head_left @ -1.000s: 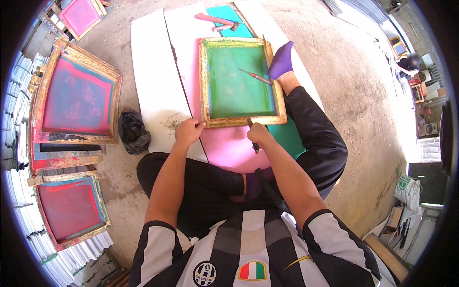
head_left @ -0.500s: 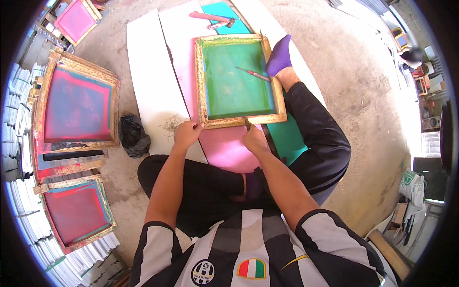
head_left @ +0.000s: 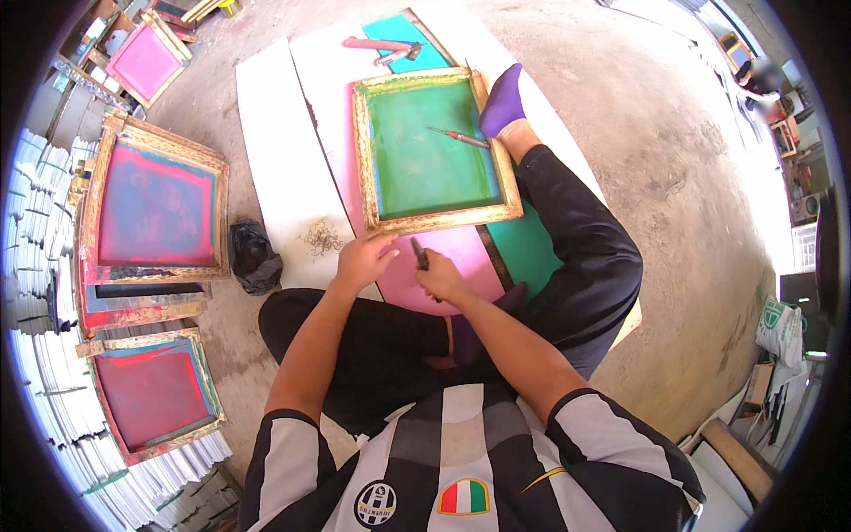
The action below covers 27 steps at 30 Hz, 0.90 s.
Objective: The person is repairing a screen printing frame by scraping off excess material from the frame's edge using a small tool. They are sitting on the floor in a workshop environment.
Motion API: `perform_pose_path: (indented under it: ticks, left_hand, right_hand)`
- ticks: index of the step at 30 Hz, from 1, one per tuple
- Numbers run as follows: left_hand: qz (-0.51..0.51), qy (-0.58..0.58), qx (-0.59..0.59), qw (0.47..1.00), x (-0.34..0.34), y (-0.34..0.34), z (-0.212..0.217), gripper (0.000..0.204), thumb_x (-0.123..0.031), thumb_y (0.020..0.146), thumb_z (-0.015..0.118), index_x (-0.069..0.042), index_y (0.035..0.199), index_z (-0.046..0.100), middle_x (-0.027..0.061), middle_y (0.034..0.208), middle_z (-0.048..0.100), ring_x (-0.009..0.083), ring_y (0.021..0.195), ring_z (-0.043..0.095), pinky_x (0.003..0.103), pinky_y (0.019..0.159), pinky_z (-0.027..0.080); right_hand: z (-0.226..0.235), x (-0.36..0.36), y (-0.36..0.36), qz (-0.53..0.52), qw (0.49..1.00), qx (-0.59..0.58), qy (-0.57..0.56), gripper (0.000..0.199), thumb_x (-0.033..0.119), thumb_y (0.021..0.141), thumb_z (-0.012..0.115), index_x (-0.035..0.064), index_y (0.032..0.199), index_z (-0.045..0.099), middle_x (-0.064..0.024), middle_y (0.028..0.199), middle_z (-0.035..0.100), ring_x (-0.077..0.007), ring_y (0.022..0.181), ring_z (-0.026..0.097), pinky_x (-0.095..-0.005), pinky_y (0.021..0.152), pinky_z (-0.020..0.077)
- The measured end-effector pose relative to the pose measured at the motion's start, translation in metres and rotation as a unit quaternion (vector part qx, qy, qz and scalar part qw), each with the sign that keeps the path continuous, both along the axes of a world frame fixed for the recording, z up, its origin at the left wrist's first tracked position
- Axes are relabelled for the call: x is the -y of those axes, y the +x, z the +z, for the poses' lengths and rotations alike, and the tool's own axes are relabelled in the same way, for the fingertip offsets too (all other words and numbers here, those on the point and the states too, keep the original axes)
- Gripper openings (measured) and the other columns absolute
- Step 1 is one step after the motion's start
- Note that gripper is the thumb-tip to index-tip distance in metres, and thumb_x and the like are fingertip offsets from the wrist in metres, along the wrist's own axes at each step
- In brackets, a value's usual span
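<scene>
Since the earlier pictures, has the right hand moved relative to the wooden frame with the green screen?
Yes. The right hand, gripping a small dark tool, has drawn back from the near edge of the green screen frame toward the person, over the pink sheet.

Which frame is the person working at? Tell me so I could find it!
Start at the long white board on the concrete floor. The wooden frame lies on it, just beyond both hands, a purple sock at its edge. It alone has a green screen; the frames to the left are pink and red.
</scene>
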<state>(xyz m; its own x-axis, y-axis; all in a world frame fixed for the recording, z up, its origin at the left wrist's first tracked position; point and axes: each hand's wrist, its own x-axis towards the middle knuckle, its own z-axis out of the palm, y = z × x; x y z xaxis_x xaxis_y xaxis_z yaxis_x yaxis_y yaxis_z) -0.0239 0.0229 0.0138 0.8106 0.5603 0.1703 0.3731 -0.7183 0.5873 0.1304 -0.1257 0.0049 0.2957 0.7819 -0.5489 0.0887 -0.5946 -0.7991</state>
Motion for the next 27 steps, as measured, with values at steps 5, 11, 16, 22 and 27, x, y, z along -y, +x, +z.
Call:
perform_pose_path:
  ticks: [5, 11, 16, 22, 27]
  left_hand:
    - [-0.04, 0.049, -0.008, 0.998, -0.001, -0.001, -0.008, 0.015, -0.024, 0.089, 0.072, -0.012, 0.096, 0.076, 0.0086, 0.093, 0.073, 0.0327, 0.08, 0.071, 0.045, 0.068, 0.056]
    - [0.02, 0.035, -0.036, 0.999, -0.006, -0.005, -0.007, 0.015, -0.024, 0.09, 0.069, -0.012, 0.088, 0.077, 0.0103, 0.086, 0.073, 0.0342, 0.078, 0.07, 0.047, 0.068, 0.056]
    - [0.213, 0.021, -0.198, 0.956, -0.037, -0.02, -0.019, 0.02, -0.029, 0.086, 0.073, -0.01, 0.09, 0.078, 0.0136, 0.091, 0.075, 0.0378, 0.085, 0.071, 0.049, 0.073, 0.057]
    - [0.352, -0.109, -0.325, 0.871, -0.072, -0.037, -0.017, 0.037, -0.039, 0.091, 0.073, -0.007, 0.108, 0.076, 0.0177, 0.11, 0.075, 0.0367, 0.103, 0.073, 0.047, 0.084, 0.058]
    - [0.365, -0.115, -0.3, 0.874, -0.069, -0.034, -0.007, 0.044, -0.047, 0.088, 0.073, -0.006, 0.104, 0.077, 0.0159, 0.103, 0.077, 0.0351, 0.099, 0.074, 0.048, 0.084, 0.057]
  right_hand:
    - [-0.008, -0.007, -0.012, 0.063, 0.997, 0.03, 0.028, 0.021, 0.009, 0.088, 0.061, -0.0008, 0.107, 0.06, -0.0127, 0.075, 0.066, -0.0207, 0.057, 0.067, -0.0356, 0.053, 0.0555]
    - [-0.013, -0.006, -0.005, 0.021, 0.989, -0.149, 0.0, 0.035, 0.012, 0.093, 0.061, -0.0032, 0.124, 0.057, -0.0151, 0.082, 0.068, -0.0234, 0.063, 0.069, -0.038, 0.058, 0.0573]
    - [-0.009, -0.005, 0.034, -0.024, 0.998, 0.018, -0.061, 0.035, 0.013, 0.091, 0.057, -0.0135, 0.114, 0.056, -0.0197, 0.079, 0.068, -0.0289, 0.062, 0.07, -0.0434, 0.055, 0.0567]
    - [-0.01, -0.015, 0.063, -0.01, 0.981, 0.143, -0.131, 0.03, 0.007, 0.084, 0.051, -0.0159, 0.098, 0.063, -0.0272, 0.077, 0.071, -0.0328, 0.063, 0.072, -0.0468, 0.054, 0.0571]
    - [-0.008, -0.021, 0.062, -0.019, 0.975, 0.179, -0.129, 0.028, 0.009, 0.082, 0.052, -0.0144, 0.084, 0.067, -0.0271, 0.067, 0.067, -0.0348, 0.06, 0.071, -0.0468, 0.054, 0.0566]
